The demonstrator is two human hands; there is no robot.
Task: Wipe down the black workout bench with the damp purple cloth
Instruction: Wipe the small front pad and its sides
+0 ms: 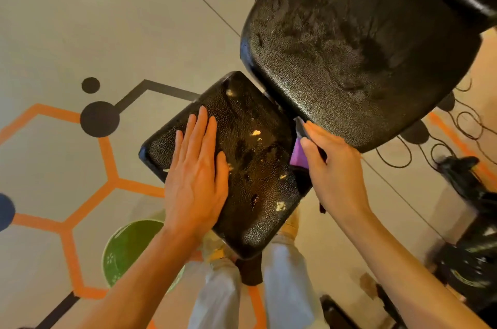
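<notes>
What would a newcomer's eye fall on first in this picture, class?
Probably the worn black seat pad at centre, its cover flaking in pale patches, with the left hand flat on it. Right of it, the right hand pushes a purple cloth into the gap below the backrest pad.

Our forearms are bare to the edge of the picture, with no sleeves, and our left hand [197,167] and right hand [333,170] wear no gloves, rings or watch. Below them we see our legs in pale, light blue-grey trousers [282,283]. A tan shoe [291,224] shows at one foot, partly hidden.
</notes>
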